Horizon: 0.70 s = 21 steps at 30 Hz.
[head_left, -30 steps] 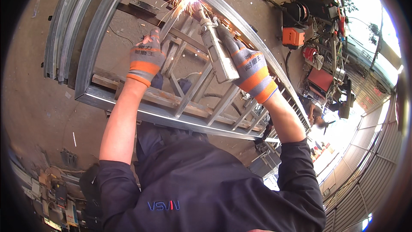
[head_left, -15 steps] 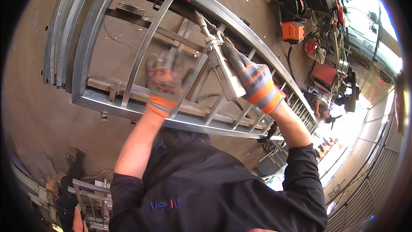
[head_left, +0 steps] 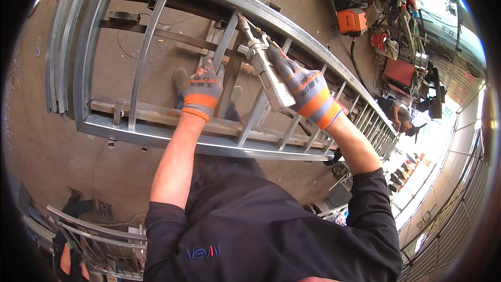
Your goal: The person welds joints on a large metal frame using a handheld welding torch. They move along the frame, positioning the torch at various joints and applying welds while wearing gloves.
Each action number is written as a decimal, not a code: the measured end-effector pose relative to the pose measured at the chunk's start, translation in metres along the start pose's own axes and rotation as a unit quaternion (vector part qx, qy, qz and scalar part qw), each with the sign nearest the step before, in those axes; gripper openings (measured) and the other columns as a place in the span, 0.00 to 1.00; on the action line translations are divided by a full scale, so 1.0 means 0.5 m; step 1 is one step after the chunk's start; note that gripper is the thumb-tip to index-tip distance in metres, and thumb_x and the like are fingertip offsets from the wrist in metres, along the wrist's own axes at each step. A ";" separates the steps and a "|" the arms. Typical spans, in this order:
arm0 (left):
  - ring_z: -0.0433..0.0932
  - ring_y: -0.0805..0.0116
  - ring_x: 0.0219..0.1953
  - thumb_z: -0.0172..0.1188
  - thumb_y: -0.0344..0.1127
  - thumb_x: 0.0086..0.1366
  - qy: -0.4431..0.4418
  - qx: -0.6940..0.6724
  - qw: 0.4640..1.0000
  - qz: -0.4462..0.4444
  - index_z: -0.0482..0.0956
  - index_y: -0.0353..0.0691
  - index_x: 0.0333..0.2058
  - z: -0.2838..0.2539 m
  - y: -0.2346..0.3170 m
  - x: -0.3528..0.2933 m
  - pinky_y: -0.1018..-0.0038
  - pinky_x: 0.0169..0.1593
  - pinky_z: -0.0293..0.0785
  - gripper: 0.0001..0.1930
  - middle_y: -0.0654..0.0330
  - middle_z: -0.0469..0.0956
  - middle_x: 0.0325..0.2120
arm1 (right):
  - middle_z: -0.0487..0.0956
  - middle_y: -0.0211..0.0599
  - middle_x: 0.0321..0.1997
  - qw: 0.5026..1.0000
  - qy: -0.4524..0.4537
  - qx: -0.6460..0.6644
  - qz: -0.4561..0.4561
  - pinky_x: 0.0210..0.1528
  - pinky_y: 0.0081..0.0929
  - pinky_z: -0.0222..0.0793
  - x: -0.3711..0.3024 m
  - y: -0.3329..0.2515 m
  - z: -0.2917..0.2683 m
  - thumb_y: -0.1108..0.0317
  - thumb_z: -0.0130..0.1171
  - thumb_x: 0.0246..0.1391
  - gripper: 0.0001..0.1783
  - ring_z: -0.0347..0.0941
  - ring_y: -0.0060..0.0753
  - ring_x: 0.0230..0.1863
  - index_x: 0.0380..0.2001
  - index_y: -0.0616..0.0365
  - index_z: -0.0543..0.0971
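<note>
A long metal frame (head_left: 172,141) with several crossbars lies in front of me, its rails bending in the view. My right hand (head_left: 308,91), in a grey and orange work glove, is closed around a silver laser welding gun (head_left: 271,81). The gun's pointed nozzle is near the far rail, where a small red dot shows at the top of one crossbar (head_left: 226,39). My left hand (head_left: 201,90), gloved alike, has its fingers closed around the lower part of that crossbar. Its palm side is hidden.
Curved metal lengths (head_left: 62,47) stand at the left end of the frame. An orange machine (head_left: 352,22) and cluttered equipment line the far right, where another person (head_left: 399,115) is. Behind at lower left are a railing-like frame (head_left: 99,230) and another person's arm (head_left: 66,258).
My left hand, blurred before, has closed on the crossbar, which now stands at the red dot. The gun's nozzle stays by the far rail. The view has shifted a little.
</note>
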State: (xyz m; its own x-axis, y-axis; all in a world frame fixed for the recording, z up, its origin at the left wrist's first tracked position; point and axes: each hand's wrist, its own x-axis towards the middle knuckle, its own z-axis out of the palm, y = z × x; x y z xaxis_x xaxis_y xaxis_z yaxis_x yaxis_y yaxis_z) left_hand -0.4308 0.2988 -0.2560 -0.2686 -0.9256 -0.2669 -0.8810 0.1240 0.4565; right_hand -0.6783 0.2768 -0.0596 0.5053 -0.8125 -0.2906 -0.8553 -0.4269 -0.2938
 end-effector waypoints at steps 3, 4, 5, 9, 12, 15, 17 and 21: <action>0.87 0.48 0.39 0.54 0.50 0.77 -0.002 0.036 0.999 0.004 0.72 0.32 0.62 0.009 -0.006 0.002 0.54 0.40 0.83 0.27 0.47 0.85 0.38 | 0.80 0.57 0.52 1.000 0.008 0.000 0.001 0.36 0.44 0.79 -0.001 0.003 0.006 0.68 0.71 0.45 0.55 0.83 0.57 0.39 0.77 0.63 0.59; 0.87 0.47 0.39 0.54 0.51 0.77 0.016 0.036 0.999 0.011 0.72 0.33 0.61 0.011 -0.007 0.000 0.53 0.40 0.83 0.27 0.47 0.85 0.38 | 0.80 0.57 0.51 1.000 0.002 -0.003 0.009 0.36 0.44 0.79 0.000 0.002 0.008 0.68 0.71 0.45 0.55 0.83 0.57 0.39 0.77 0.62 0.59; 0.87 0.47 0.38 0.54 0.51 0.77 0.000 0.037 0.999 -0.002 0.73 0.33 0.60 0.012 -0.007 0.000 0.53 0.40 0.83 0.26 0.47 0.85 0.37 | 0.80 0.57 0.51 1.000 -0.006 -0.008 0.018 0.36 0.44 0.79 0.002 0.000 0.008 0.68 0.72 0.44 0.55 0.83 0.57 0.39 0.77 0.62 0.59; 0.87 0.46 0.36 0.54 0.52 0.77 0.021 0.042 0.999 -0.003 0.74 0.35 0.59 0.003 -0.002 -0.002 0.52 0.39 0.83 0.25 0.46 0.85 0.37 | 0.80 0.56 0.50 0.994 -0.065 -0.034 0.081 0.36 0.45 0.79 0.011 -0.007 0.006 0.68 0.72 0.44 0.56 0.82 0.57 0.38 0.77 0.62 0.59; 0.87 0.46 0.36 0.55 0.53 0.77 -0.019 0.019 0.999 -0.028 0.73 0.35 0.60 -0.009 0.004 0.003 0.52 0.38 0.83 0.26 0.46 0.85 0.38 | 0.80 0.55 0.50 0.991 -0.077 -0.039 0.101 0.36 0.45 0.78 0.018 -0.010 0.009 0.68 0.72 0.43 0.57 0.82 0.57 0.38 0.77 0.61 0.59; 0.87 0.46 0.39 0.57 0.51 0.74 -0.033 0.012 0.999 -0.025 0.72 0.36 0.62 -0.018 0.005 0.001 0.51 0.41 0.83 0.28 0.46 0.85 0.40 | 0.81 0.54 0.46 0.998 -0.014 -0.031 0.056 0.36 0.45 0.78 0.020 -0.008 0.014 0.70 0.72 0.42 0.59 0.82 0.56 0.37 0.78 0.59 0.57; 0.88 0.49 0.37 0.60 0.43 0.70 0.015 0.039 0.999 0.007 0.76 0.36 0.56 -0.019 0.005 -0.003 0.56 0.38 0.84 0.22 0.49 0.86 0.37 | 0.80 0.54 0.45 0.998 -0.015 -0.028 0.055 0.36 0.45 0.78 0.018 -0.005 0.016 0.70 0.72 0.42 0.58 0.82 0.56 0.37 0.78 0.60 0.57; 0.88 0.51 0.35 0.62 0.40 0.68 0.049 0.034 0.998 0.014 0.79 0.36 0.53 -0.016 0.005 -0.004 0.59 0.37 0.84 0.19 0.51 0.86 0.35 | 0.80 0.54 0.43 0.999 0.012 -0.003 0.039 0.36 0.46 0.78 0.017 -0.002 0.019 0.71 0.70 0.43 0.57 0.82 0.57 0.37 0.78 0.60 0.57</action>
State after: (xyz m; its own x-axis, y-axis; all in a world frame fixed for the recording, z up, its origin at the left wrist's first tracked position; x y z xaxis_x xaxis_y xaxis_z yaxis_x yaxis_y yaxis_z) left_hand -0.4296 0.2981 -0.2477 -0.2578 -0.9512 -0.1695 -0.8990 0.1719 0.4028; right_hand -0.6720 0.2744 -0.0704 0.4349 -0.8527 -0.2896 -0.8923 -0.3648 -0.2658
